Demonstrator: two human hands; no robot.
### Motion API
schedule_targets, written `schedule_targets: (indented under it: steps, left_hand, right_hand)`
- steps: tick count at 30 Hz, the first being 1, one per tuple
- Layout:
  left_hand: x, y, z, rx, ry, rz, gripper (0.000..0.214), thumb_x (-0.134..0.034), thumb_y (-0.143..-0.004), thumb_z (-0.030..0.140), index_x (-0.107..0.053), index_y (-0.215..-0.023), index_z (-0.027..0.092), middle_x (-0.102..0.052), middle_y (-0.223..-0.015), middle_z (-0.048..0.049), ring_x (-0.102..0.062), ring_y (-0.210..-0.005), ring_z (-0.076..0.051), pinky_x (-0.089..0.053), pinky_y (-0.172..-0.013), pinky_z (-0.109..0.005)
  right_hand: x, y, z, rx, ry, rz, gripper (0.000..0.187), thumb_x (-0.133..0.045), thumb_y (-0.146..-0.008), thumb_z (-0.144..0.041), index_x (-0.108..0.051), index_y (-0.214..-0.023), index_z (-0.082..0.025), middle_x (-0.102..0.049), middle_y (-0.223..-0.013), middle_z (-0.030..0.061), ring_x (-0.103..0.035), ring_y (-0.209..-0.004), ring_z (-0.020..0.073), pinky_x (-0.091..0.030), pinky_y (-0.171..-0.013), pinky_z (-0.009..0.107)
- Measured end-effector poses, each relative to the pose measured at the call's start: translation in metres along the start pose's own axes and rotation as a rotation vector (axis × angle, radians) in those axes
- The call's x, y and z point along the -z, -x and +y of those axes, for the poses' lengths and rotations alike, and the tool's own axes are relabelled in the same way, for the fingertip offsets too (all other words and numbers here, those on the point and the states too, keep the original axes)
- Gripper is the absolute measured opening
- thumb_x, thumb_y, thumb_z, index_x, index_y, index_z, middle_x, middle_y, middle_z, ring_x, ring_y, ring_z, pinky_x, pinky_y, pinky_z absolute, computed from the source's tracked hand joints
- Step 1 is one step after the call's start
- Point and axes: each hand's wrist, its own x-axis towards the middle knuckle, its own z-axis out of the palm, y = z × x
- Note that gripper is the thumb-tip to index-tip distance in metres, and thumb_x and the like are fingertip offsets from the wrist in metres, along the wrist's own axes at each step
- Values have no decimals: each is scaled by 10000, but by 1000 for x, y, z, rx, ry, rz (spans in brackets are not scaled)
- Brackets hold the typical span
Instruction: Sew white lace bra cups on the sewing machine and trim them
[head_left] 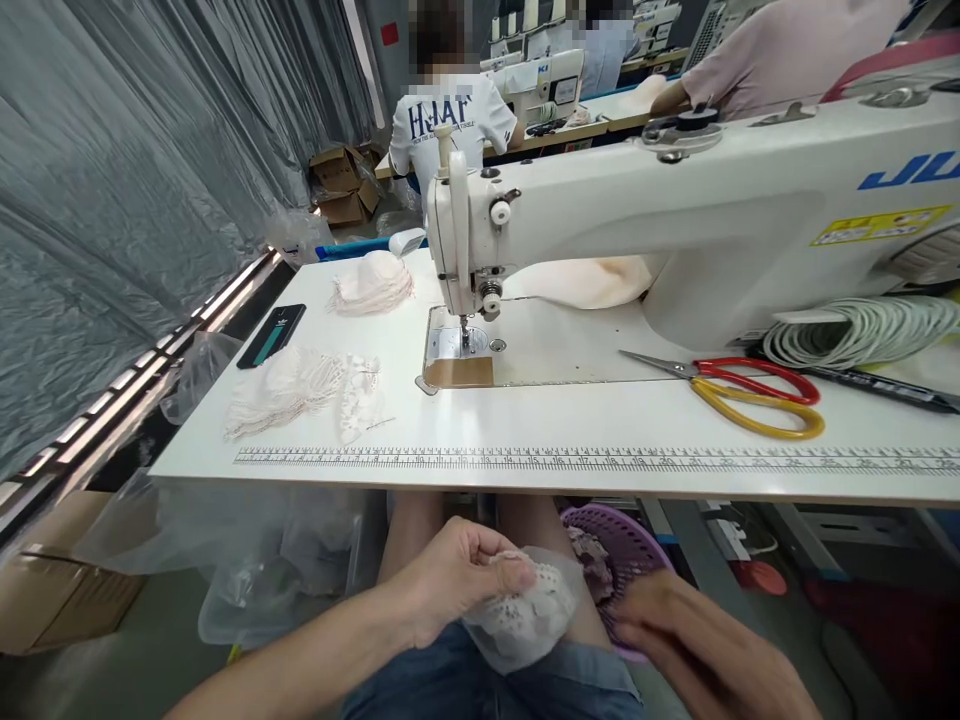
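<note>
Below the table edge, over my lap, my left hand (pixel 450 580) is closed on a clear plastic bag of white lace pieces (pixel 529 615), pinching lace at the bag's mouth. My right hand (pixel 686 645) rests beside the bag, fingers bent against the rim of a purple basket (pixel 622 545); I cannot see whether it grips anything. On the white table (pixel 570 420) stands a white sewing machine (pixel 675 200), with its needle and presser foot (pixel 465 335) bare.
Lace pieces (pixel 307 390) lie at the table's left, a second stack (pixel 371 282) behind them, and a phone (pixel 271 335) nearby. Red and yellow scissors (pixel 742 392), a coil of white cord (pixel 862 330) and a pen sit right. People work at machines behind. Plastic bags hang left.
</note>
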Motion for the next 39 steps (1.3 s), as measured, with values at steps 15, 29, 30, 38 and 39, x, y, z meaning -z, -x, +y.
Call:
schedule_targets:
  steps: [15, 29, 30, 38, 39]
  left_hand:
    - [-3, -5, -17, 4, 74, -32, 450, -811, -556, 469, -668, -716, 73, -611, -626, -26, -511, -564, -84, -362, -574, -210]
    - [-10, -8, -25, 19, 148, -5, 460, -827, -528, 466, -662, -716, 80, -605, -643, -9, -495, -590, -74, -353, -604, -207]
    - [-10, -8, -26, 16, 148, -2, 457, -826, -532, 464, -664, -718, 79, -608, -646, -11, -497, -592, -74, -353, -605, -207]
    - [-1, -12, -27, 39, 154, -3, 477, -831, -521, 470, -679, -753, 82, -650, -699, -45, -552, -635, -115, -402, -659, -242]
    - [0, -13, -27, 49, 154, -7, 478, -833, -514, 472, -678, -747, 84, -648, -697, -43, -552, -638, -117, -402, -663, -242]
  right_hand:
    - [-37, -21, -15, -64, -86, 59, 178, -327, -929, -122, -400, -810, -232, -459, -694, -18, -481, -536, 123, -393, -481, 229]
    - [-40, -14, -26, -41, 81, 64, 134, -410, -924, -117, -495, -880, -210, -552, -752, 13, -556, -598, 124, -432, -540, 213]
    - [-41, -14, -26, -46, 95, 58, 142, -396, -928, -122, -481, -856, -210, -540, -734, 9, -545, -578, 124, -425, -523, 214]
    - [-31, 22, 33, -192, 320, -32, 215, -312, -932, -167, -445, -775, -229, -545, -673, 11, -563, -534, 141, -441, -494, 230]
    - [-27, 30, 44, -214, 385, -15, 236, -323, -905, -145, -461, -732, -227, -558, -640, 25, -561, -502, 159, -419, -463, 252]
